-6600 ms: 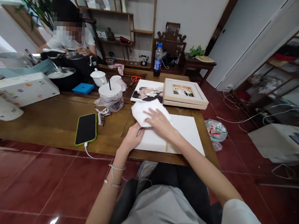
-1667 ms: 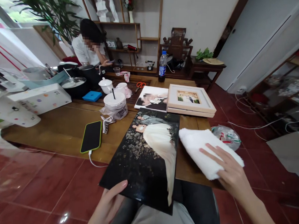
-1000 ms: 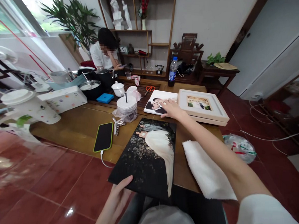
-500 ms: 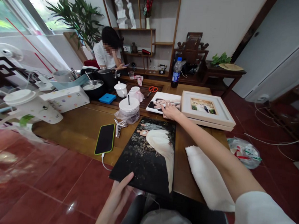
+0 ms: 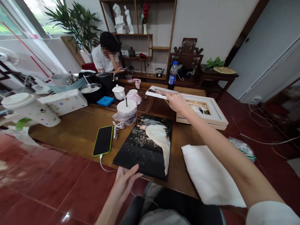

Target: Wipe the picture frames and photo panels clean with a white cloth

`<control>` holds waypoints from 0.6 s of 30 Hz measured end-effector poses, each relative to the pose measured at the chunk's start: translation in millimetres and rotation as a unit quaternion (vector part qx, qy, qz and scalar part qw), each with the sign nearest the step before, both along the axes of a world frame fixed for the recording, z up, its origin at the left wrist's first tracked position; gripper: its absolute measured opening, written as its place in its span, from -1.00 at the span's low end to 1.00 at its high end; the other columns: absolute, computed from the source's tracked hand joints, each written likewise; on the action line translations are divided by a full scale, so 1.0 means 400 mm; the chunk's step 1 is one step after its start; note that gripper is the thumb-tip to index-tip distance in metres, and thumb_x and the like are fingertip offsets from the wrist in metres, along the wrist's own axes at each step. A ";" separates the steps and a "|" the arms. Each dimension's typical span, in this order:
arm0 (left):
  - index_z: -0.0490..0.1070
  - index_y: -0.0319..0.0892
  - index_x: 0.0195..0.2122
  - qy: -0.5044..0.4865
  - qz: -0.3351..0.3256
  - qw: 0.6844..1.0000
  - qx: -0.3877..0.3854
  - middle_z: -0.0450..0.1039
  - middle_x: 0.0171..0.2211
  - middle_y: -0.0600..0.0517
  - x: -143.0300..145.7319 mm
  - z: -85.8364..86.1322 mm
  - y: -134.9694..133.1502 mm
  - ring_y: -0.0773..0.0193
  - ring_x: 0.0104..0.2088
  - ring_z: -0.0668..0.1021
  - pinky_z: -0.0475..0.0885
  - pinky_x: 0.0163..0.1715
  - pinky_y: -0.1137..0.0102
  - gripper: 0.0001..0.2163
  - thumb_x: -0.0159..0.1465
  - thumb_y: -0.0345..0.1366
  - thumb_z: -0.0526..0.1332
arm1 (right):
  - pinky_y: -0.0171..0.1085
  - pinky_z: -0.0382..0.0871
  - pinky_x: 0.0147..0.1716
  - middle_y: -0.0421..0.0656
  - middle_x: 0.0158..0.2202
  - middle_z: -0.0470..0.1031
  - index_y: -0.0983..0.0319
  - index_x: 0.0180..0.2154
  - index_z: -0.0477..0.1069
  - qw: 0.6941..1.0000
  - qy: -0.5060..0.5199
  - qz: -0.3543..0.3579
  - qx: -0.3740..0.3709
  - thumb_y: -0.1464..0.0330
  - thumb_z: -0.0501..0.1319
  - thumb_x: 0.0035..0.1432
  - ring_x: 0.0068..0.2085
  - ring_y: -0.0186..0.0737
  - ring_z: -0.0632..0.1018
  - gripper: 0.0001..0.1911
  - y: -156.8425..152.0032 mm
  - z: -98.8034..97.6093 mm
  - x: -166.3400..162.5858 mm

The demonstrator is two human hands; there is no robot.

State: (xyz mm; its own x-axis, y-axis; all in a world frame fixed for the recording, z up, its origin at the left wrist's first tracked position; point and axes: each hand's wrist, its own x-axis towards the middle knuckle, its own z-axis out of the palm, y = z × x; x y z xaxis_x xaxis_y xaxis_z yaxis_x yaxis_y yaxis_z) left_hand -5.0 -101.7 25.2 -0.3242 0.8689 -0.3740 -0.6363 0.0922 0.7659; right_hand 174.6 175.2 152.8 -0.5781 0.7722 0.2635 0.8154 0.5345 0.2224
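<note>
My left hand (image 5: 126, 181) rests its fingers on the near edge of a dark photo panel (image 5: 147, 146) showing a figure in a white gown. The panel lies on the wooden table (image 5: 71, 128). My right hand (image 5: 177, 102) reaches far forward and grips a second photo print (image 5: 159, 91), lifted clear of the table and nearly level. A white-framed picture (image 5: 205, 110) sits just right of that hand. A folded white towel (image 5: 210, 174) lies by my right forearm.
A green-cased phone (image 5: 103, 141) on a cable, a metal clip (image 5: 116, 128) and a lidded cup in a bag (image 5: 126, 112) sit left of the panel. Teaware, pots and white boxes (image 5: 62, 102) crowd the far left. Another person (image 5: 105, 58) sits at the far end. Red tile floor surrounds.
My right hand left the towel, reached to the far photo print and has lifted it off the table. My left hand stays at the dark panel's near edge.
</note>
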 end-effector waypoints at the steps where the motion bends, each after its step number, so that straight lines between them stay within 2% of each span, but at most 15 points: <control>1: 0.34 -0.10 -0.01 0.001 -0.004 1.000 0.008 0.56 -0.20 0.00 0.003 0.003 0.012 0.16 -0.27 0.62 0.60 -0.39 0.38 -0.44 -0.06 -0.50 0.40 | -0.10 0.29 -0.20 0.08 0.04 0.42 0.29 0.19 0.07 1.000 0.009 0.003 0.012 0.58 -0.04 0.11 -0.09 0.06 0.48 -0.42 -0.010 0.013 0.010; 5: 0.36 -0.11 -0.04 -0.009 -0.029 0.999 0.036 0.57 -0.22 0.00 0.012 0.016 0.068 0.15 -0.25 0.62 0.60 -0.32 0.32 -0.50 -0.02 -0.49 0.39 | -0.13 0.27 -0.23 0.05 0.03 0.44 0.30 0.19 0.09 0.998 0.040 0.013 0.043 0.57 -0.04 0.09 -0.15 0.03 0.49 -0.41 -0.042 0.055 0.044; 8: 0.37 -0.11 -0.03 -0.005 -0.050 0.997 0.054 0.57 -0.20 0.00 0.010 0.022 0.105 0.17 -0.23 0.61 0.59 -0.28 0.31 -0.50 -0.02 -0.50 0.38 | -0.15 0.26 -0.25 0.05 0.08 0.39 0.31 0.19 0.11 0.998 0.041 0.023 0.053 0.59 -0.06 0.11 -0.11 0.03 0.46 -0.42 -0.058 0.064 0.064; 12: 0.38 -0.11 -0.03 0.004 -0.059 0.996 0.069 0.56 -0.19 -0.01 0.000 0.022 0.151 0.21 -0.23 0.60 0.57 -0.23 0.28 -0.52 0.00 -0.50 0.38 | -0.16 0.25 -0.23 0.09 0.13 0.33 0.34 0.19 0.10 0.997 0.036 0.038 0.057 0.60 -0.08 0.13 -0.02 0.05 0.41 -0.44 -0.073 0.048 0.076; 15: 0.39 -0.14 -0.05 -0.020 -0.081 0.994 0.075 0.56 -0.17 -0.02 0.005 0.024 0.198 0.19 -0.19 0.60 0.50 -0.08 0.17 -0.57 0.04 -0.47 0.37 | -0.14 0.26 -0.21 0.13 0.11 0.34 0.37 0.18 0.10 0.997 0.017 0.044 0.055 0.62 -0.08 0.11 -0.01 0.05 0.40 -0.43 -0.080 0.029 0.066; 18: 0.40 -0.17 -0.13 -0.034 -0.073 0.992 0.097 0.55 -0.21 0.00 0.026 0.031 0.256 0.20 -0.19 0.59 0.44 0.00 0.09 -0.65 0.05 -0.46 0.37 | -0.12 0.27 -0.17 0.16 0.08 0.35 0.39 0.17 0.11 0.997 -0.011 0.058 0.058 0.63 -0.10 0.13 0.00 0.05 0.39 -0.46 -0.085 0.009 0.043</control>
